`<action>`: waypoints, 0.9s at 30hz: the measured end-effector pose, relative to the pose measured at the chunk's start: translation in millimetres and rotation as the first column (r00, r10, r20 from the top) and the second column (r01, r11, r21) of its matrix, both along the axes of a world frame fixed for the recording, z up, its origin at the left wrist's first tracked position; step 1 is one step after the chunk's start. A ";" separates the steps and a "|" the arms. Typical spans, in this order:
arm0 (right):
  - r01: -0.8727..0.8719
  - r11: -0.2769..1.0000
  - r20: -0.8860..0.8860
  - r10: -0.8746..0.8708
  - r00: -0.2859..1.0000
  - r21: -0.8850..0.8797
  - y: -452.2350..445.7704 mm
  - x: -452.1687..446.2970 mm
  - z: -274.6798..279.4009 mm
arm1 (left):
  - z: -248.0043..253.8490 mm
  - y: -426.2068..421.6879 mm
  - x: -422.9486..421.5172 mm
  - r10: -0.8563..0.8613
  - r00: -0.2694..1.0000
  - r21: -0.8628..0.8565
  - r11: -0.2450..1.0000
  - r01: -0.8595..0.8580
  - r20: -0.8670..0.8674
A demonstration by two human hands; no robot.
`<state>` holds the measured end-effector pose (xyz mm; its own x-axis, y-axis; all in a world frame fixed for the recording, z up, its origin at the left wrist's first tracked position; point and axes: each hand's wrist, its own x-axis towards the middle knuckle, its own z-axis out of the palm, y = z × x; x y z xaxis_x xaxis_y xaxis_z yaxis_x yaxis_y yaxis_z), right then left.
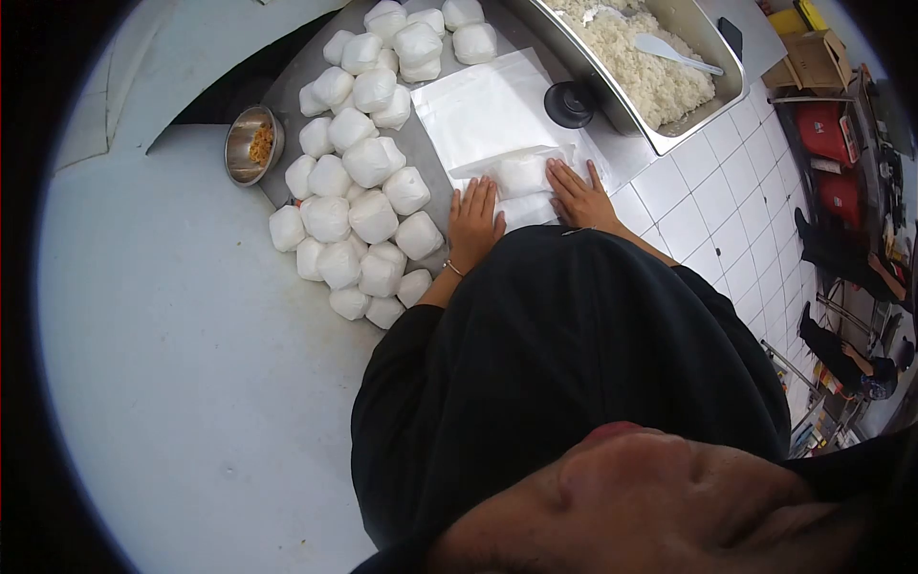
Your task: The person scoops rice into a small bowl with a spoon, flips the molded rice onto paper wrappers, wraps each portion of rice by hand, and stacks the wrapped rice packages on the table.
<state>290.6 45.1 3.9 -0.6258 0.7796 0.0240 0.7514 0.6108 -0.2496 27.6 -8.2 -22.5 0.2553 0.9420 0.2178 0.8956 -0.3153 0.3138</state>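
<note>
A white block, apparently rice [525, 174], lies under a translucent wrapping sheet at the front of a stack of white paper sheets [478, 110]. At its left end, my left hand [475, 223] rests on the paper with fingers stretched out. My right hand [582, 196] lies at the opposite end, fingers spread and touching the wrapper's edge. Neither hand is closed around anything. Just beyond the block, a round black object like a knob or press handle [569, 104] stands on the sheets. Several white wrapped bundles [371, 163] are heaped left of my left hand.
Behind my right hand is a deep metal pan [660, 143] of cooked rice [636, 72], with a white rice paddle [677, 55] in it. A metal bowl [238, 168] with orange food stands far left. Other people [851, 359] and red containers [827, 132] appear at the right.
</note>
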 end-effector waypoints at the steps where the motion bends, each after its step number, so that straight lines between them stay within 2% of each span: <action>1: 0.005 1.000 0.009 -0.005 1.000 0.012 2.2 -2.3 7.4 | 7.1 2.0 -0.8 0.016 0.999 0.015 1.000 -0.016 -0.033; 4: 0.000 1.000 0.002 0.000 1.000 0.017 14.3 -9.0 13.5 | 17.3 15.3 4.9 0.058 0.998 0.013 0.998 -0.058 -0.004; 8: -0.031 0.997 0.039 0.029 0.999 0.064 25.5 -12.0 9.1 | 20.6 25.8 7.9 0.048 0.997 0.074 0.996 -0.043 -0.067; 11: -0.081 0.985 -0.008 0.084 0.996 0.155 33.9 0.6 -6.1 | 13.4 30.3 -3.0 -0.013 0.998 0.189 0.982 0.024 -0.060; 13: -0.129 0.988 -0.117 0.138 0.983 0.085 44.9 12.5 -8.1 | 20.3 35.4 -18.1 -0.090 0.995 0.244 0.965 0.098 -0.044; 15: -0.161 0.987 -0.244 0.156 0.957 -0.002 53.1 17.9 -3.6 | 19.3 39.5 -30.0 -0.124 0.991 0.083 0.989 0.119 0.058; 16: -0.150 0.987 -0.246 0.131 0.961 -0.061 56.7 17.3 2.2 | 18.8 42.4 -31.6 -0.137 0.984 0.003 0.991 0.137 0.111; 18: -0.125 0.976 -0.247 0.079 0.966 -0.177 63.3 12.8 11.8 | 21.7 51.5 -30.3 -0.131 0.986 -0.035 0.990 0.135 0.101; 19: -0.100 0.970 -0.188 0.058 0.981 -0.221 67.8 7.7 20.2 | 28.6 57.7 -29.5 -0.127 0.987 -0.054 0.990 0.132 0.094; 22: -0.008 0.947 -0.014 0.003 1.000 -0.320 80.8 -8.4 29.3 | 50.2 79.8 -20.4 0.008 1.000 -0.413 0.911 -0.008 -0.002; 24: 0.069 0.934 0.092 -0.039 0.995 -0.352 93.0 -15.5 24.4 | 43.6 97.0 -17.0 0.059 0.996 -0.471 0.878 -0.085 -0.071; 25: 0.089 0.925 0.051 -0.075 0.996 -0.368 99.0 -18.9 25.1 | 41.7 106.7 -16.0 0.083 0.991 -0.495 0.860 -0.125 -0.106; 27: 0.127 0.905 -0.030 -0.152 0.988 -0.405 109.4 -24.4 29.4 | 41.8 121.4 -16.9 0.018 0.997 -0.374 0.926 -0.043 -0.071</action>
<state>266.2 154.5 33.3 -0.5173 0.8104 -0.2751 0.7976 0.3400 -0.4983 10.7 113.1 19.3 0.2264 0.9592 -0.1692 0.9253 -0.1576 0.3449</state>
